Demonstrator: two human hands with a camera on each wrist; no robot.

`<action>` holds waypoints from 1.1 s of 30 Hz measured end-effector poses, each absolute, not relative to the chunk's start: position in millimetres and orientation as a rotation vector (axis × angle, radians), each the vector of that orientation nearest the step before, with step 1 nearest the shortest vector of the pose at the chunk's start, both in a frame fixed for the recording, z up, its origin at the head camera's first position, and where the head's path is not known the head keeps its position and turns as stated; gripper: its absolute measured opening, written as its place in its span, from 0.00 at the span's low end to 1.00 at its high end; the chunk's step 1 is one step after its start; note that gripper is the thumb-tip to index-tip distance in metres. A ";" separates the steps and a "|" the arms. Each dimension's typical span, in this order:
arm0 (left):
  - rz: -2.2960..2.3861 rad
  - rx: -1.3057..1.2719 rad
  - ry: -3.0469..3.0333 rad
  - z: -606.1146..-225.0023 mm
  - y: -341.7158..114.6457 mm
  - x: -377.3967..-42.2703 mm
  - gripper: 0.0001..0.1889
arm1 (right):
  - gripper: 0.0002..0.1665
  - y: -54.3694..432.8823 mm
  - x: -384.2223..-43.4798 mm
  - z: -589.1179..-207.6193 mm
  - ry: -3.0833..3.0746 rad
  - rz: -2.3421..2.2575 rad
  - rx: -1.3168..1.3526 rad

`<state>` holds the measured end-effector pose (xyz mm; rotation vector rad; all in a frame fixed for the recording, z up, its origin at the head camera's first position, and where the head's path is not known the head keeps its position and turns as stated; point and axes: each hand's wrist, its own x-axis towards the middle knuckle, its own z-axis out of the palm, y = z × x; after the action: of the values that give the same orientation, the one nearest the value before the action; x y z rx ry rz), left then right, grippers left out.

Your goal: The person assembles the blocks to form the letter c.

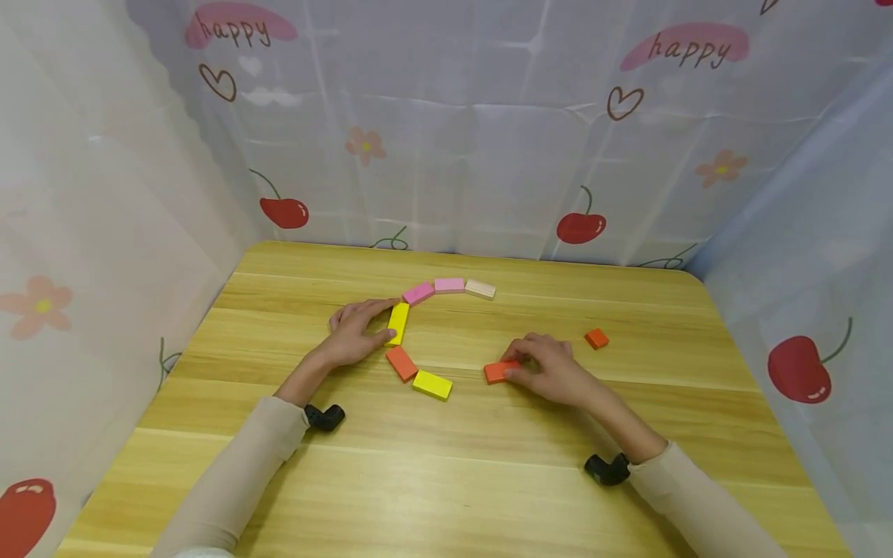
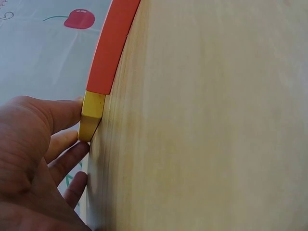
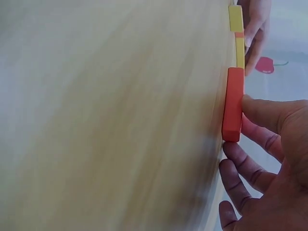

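Note:
A curved row of flat wooden blocks lies on the table. My left hand (image 1: 354,332) pinches a yellow block (image 1: 398,322) at the row's left side, thumb near its lower end and a fingertip near its upper end. Below it come an orange-red block (image 1: 401,363) and another yellow block (image 1: 432,384). Above it are a dark pink block (image 1: 418,294), a light pink block (image 1: 449,286) and a cream block (image 1: 480,289). To the right, apart from the row, my right hand (image 1: 551,370) holds a red-orange block (image 3: 233,103) between thumb and fingers.
A small orange block (image 1: 596,339) lies alone beyond my right hand. Black wrist devices (image 1: 325,418) sit at both cuffs. The wooden table (image 1: 418,480) meets a printed curtain (image 1: 474,178) at the back and at both sides.

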<state>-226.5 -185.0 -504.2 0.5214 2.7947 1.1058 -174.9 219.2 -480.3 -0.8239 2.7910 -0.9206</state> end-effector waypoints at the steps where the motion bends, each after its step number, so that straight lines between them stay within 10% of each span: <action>1: 1.102 0.521 2.795 -503.5 -185.2 -226.1 0.33 | 0.06 217.7 -174.7 -480.1 2.787 -0.917 -0.830; 33: 1.081 0.510 2.777 -502.0 -185.2 -227.0 0.33 | 0.07 185.4 -169.1 -480.4 2.646 -0.893 -0.855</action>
<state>-227.0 -185.2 -502.0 0.5104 2.7767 1.0809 -169.1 185.4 -480.4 -0.8550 2.6460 -0.8931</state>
